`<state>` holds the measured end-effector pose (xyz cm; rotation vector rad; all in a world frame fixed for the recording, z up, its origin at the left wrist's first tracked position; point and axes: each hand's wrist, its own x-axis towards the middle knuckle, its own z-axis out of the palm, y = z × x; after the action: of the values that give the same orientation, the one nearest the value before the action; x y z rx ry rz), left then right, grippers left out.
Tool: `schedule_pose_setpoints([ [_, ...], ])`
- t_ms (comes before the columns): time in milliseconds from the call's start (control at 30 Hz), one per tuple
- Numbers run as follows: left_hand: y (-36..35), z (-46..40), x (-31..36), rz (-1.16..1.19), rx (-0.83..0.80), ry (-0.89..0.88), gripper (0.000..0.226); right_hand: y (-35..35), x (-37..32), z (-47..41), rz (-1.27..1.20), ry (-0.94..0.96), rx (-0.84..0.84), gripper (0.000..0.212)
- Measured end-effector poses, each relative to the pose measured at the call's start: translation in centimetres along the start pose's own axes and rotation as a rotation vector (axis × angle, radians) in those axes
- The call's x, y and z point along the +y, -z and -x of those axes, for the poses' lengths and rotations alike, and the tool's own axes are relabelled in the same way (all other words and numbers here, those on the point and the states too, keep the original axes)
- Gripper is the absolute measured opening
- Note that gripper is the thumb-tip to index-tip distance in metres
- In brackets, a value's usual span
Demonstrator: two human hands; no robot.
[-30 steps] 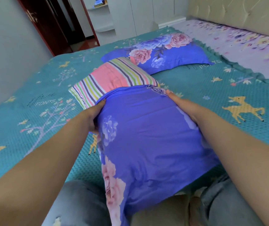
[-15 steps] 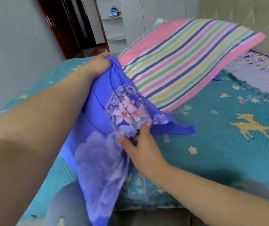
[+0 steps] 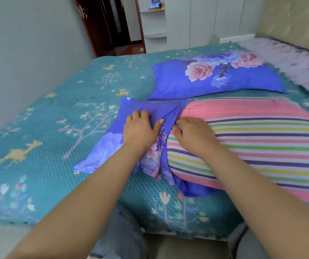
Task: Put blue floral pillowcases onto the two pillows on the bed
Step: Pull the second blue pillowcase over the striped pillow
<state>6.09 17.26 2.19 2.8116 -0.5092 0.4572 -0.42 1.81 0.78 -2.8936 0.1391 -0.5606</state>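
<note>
The striped pillow (image 3: 252,144) lies flat on the teal bedspread (image 3: 47,146), its left end just inside the mouth of a blue floral pillowcase (image 3: 112,139); most of the pillow is bare. The rest of the case lies flat and slack on the spread to the left.

The left hand (image 3: 140,130) rests palm down on the case, fingers bent and bunching the fabric near its opening, thumb stretched to the right. The right hand (image 3: 193,132) lies on the pillow's end at the case's edge, fingertips curled onto the blue hem; whether they pinch it, the view does not settle.

Behind them, a second pillow (image 3: 215,77) already wears its blue floral case and lies across the spread, near the padded headboard (image 3: 295,21).
</note>
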Motion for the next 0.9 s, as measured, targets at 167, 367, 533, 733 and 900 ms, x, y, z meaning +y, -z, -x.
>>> schedule_pose_setpoints([
  [167, 1.6, 2.9, 0.3, -0.203, -0.095, 0.040, 0.054, -0.9, -0.1, 0.5, -0.008, 0.050, 0.016, 0.034],
  [367, 2.2, 4.8, 0.1, -0.115, -0.022, 0.006, 0.018, -1.7, -3.4, 3.4, 0.198, -0.011, 0.184, 0.011],
  [533, 1.9, 4.6, -0.2, 0.580, 0.012, 0.219, 0.036, -1.9, -4.8, 4.2, -0.421, 0.010, -0.197, 0.026],
  [733, 0.2, 5.5, 1.1, 1.010, -0.153, 0.313, 0.033, -2.7, -4.4, 2.8, -1.538, -0.311, -0.521, 0.053],
  [900, -0.2, 6.6, 1.0, 0.853, -0.227, 0.112, 0.030, -2.6, -5.0, 3.0, -1.448, -0.282, -0.324, 0.025],
])
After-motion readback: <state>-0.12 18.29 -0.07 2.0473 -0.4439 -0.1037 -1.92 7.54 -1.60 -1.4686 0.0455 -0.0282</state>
